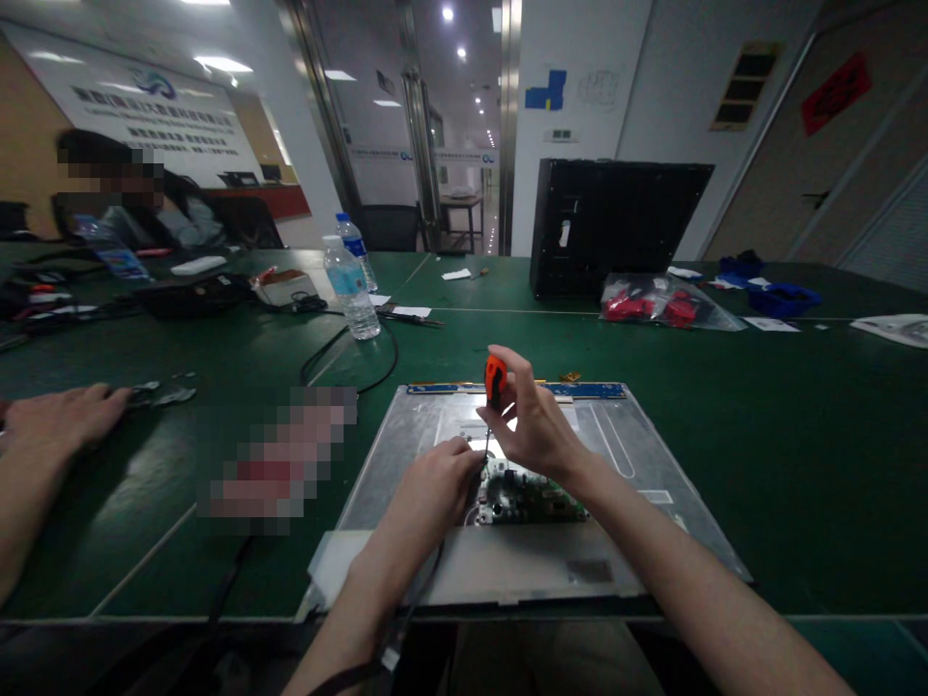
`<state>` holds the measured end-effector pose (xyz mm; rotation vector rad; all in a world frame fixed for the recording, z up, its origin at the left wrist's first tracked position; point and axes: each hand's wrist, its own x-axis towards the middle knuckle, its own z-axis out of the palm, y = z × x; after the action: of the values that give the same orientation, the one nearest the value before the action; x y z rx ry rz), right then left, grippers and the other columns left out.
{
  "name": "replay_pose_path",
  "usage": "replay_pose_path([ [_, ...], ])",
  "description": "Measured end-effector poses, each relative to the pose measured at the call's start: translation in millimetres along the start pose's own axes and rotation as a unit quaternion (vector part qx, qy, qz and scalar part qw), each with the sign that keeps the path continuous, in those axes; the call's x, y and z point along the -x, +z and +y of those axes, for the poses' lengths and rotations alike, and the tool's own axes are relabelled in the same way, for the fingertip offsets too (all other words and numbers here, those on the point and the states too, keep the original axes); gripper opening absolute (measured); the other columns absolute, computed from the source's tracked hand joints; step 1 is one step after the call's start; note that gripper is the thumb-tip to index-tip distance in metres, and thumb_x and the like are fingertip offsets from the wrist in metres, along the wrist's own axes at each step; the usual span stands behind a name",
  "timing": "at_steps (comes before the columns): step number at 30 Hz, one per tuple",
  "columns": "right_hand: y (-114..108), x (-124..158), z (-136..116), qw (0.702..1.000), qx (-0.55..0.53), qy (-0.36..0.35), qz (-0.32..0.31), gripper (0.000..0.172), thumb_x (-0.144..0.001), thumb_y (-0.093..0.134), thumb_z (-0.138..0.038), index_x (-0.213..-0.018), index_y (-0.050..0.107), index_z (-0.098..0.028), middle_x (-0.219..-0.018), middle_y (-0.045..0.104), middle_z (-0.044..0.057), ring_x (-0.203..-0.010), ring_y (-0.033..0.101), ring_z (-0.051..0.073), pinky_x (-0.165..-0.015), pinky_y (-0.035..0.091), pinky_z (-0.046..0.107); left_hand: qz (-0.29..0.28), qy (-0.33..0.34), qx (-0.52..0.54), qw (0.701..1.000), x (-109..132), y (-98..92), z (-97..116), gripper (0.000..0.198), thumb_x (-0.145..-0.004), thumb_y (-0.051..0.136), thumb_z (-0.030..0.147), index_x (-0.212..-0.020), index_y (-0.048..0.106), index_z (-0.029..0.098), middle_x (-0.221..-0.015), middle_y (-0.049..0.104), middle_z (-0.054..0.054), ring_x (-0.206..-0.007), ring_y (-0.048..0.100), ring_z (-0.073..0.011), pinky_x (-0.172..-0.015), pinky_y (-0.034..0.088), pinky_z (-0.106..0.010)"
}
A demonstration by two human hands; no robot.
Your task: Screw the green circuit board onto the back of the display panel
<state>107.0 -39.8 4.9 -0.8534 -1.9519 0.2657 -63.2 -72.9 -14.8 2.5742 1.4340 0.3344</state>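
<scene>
A screwdriver (496, 380) with an orange and black handle stands nearly upright, my right hand (536, 420) closed around it. Its thin shaft points down at the left edge of a green circuit board (533, 498). Beside the tip, my left hand (446, 478) has its fingers bent together against the board's edge; whatever they pinch is hidden. Under both hands lies a flat metal display panel (630, 483), with a blue strip board (601, 390) along its far edge. A dark cable (427, 580) hangs past my left wrist.
Another person's hand (69, 416) rests on the green table (819, 464) at left, near small pieces. Farther back are water bottles (352, 290), a black monitor housing (616, 227), and a plastic bag with red items (663, 302). A blurred patch (282, 464) lies left of the panel.
</scene>
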Motion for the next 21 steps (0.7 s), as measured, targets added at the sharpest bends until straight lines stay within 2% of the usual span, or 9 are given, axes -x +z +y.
replay_pose_path([
  [5,-0.3,0.4,1.0,1.000,0.005,0.006,0.003,0.067,-0.085,0.053,-0.017,-0.143,0.019,-0.020,-0.077,0.052,-0.002,-0.054,0.048,0.010,-0.052,0.045,0.024,-0.027,-0.041,-0.056,0.997,-5.6,-6.8,11.0,0.023,-0.091,0.048,0.013,-0.084,0.070,0.017,-0.085,0.067,-0.007,-0.076,0.064,-0.0198,-0.064,0.042,-0.027],
  [16,1.7,0.6,2.3,0.999,0.033,-0.014,0.010,0.070,-0.083,0.059,-0.019,-0.141,0.021,-0.021,-0.078,0.053,-0.002,-0.058,0.052,0.012,-0.054,0.047,0.027,-0.027,-0.062,-0.067,0.995,-5.4,-6.0,11.8,0.026,-0.091,0.046,0.013,-0.087,0.071,0.018,-0.090,0.070,-0.008,-0.080,0.066,-0.0212,-0.066,0.043,-0.027],
  [21,-1.2,0.8,3.4,1.000,-0.002,0.001,-0.022,0.072,-0.084,0.058,-0.022,-0.145,0.018,-0.022,-0.081,0.056,0.000,-0.060,0.054,0.012,-0.054,0.049,0.027,-0.020,-0.051,-0.075,0.996,-5.5,-8.0,14.1,0.023,-0.089,0.048,0.012,-0.084,0.070,0.018,-0.086,0.069,-0.008,-0.078,0.065,-0.0217,-0.064,0.044,-0.028],
])
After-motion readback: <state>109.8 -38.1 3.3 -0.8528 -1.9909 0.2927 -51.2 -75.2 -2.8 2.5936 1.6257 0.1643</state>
